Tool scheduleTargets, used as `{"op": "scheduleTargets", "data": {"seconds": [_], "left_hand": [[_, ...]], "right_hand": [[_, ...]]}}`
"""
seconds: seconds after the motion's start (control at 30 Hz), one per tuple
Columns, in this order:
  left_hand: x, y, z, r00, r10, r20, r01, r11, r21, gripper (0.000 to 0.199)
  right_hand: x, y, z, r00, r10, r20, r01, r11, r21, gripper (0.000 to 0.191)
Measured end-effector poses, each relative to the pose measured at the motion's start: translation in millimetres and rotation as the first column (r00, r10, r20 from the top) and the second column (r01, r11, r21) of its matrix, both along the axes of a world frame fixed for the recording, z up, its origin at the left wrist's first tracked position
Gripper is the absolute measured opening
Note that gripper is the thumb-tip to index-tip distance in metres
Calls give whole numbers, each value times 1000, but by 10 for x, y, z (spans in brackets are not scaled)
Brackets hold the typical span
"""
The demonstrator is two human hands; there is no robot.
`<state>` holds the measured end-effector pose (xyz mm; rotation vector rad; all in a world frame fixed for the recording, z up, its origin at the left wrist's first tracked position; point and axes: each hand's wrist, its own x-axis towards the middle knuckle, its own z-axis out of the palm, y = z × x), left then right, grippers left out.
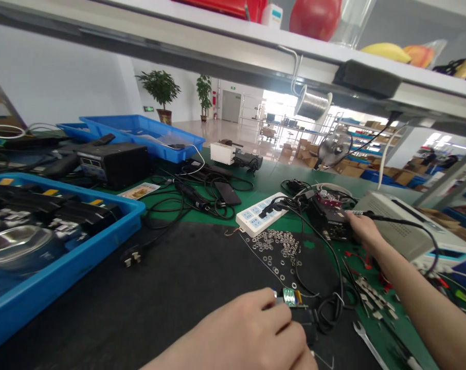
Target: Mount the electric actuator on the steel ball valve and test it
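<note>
My left hand (pixel 252 329) is in the bottom middle with its fingers curled closed at a small green circuit board (pixel 289 296). Its fingers cover part of the board, and a dark part lies just beyond them. At the right, my right hand (pixel 362 229) reaches forward, closed around a slim corded tool that looks like a soldering iron (pixel 368 216); its tip is hidden. This hand is beside a black box-shaped unit (pixel 331 221). Many small metal washers (pixel 283 244) lie scattered on the black mat (pixel 171 277) beyond my left hand.
A blue tray (pixel 113 234) with dark parts fills the left side. A white power strip (pixel 262 213) with plugged-in cords lies ahead. A wrench (pixel 368 344) and metal pieces (pixel 375 298) lie at right, near a beige instrument (pixel 406 226). A solder spool (pixel 313 105) hangs below the shelf (pixel 217 46).
</note>
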<state>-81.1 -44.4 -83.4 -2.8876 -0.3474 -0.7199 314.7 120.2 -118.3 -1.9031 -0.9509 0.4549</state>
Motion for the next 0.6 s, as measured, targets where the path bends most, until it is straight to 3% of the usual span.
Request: {"op": "scheduleTargets", "data": {"seconds": [0.07, 0.17, 0.27, 0.37, 0.47, 0.6], "left_hand": [[-39, -14, 52, 996, 4, -87, -7, 999, -35, 19], [-81, -35, 100, 987, -18, -160, 3, 995, -98, 18], [-57, -44, 70, 980, -92, -174, 72, 990, -121, 17], [4, -51, -18, 983, -113, -144, 104, 992, -66, 14], [51, -66, -103, 989, -104, -105, 105, 995, -2, 16], [83, -87, -141, 989, -101, -111, 103, 995, 18, 17]], "right_hand": [[-122, -256, 114, 987, -41, 156, 33, 998, 55, 41], [-470, -889, 177, 956, 29, 293, -64, 992, 107, 45], [-944, -1656, 27, 926, 223, 303, -244, 969, 35, 44], [-1357, -2227, -220, 842, 500, 201, -487, 866, -113, 47], [-1585, -2440, -385, 780, 615, 120, -571, 776, -268, 50], [-1599, -2391, -447, 751, 660, -31, -623, 692, -365, 43]]}}
